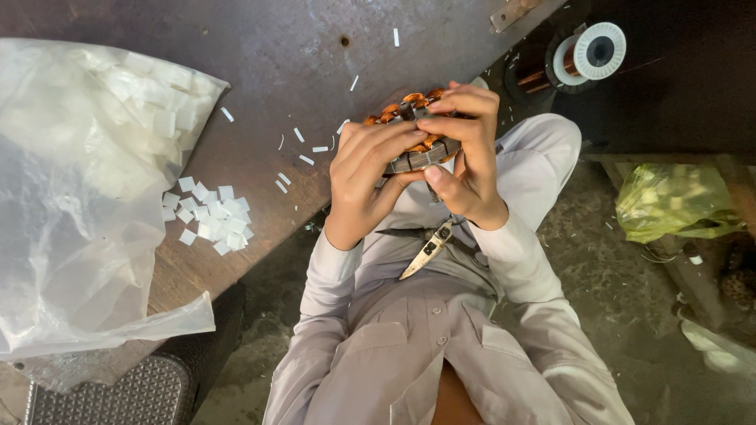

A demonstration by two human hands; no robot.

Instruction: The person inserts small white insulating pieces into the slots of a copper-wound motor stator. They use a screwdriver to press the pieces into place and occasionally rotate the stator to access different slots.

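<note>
Both hands grip a round motor stator [417, 134] with copper windings, held above the lap at the table's [260, 55] near edge. The left hand [366, 177] wraps it from the left with fingers curled; the right hand [468, 157] clasps it from the right, fingertips pressing its top.

Occluded and cropped items, head view

Both hands cover most of the wound stator [416, 134]; only copper coil ends and part of its grey side show. The left hand [364, 177] hides its near face, the right hand [470, 153] its far side. The scissors [429, 249] lie partly under the right wrist. The clear plastic bag [75, 197] is cropped at the left edge, its contents blurred.
</note>
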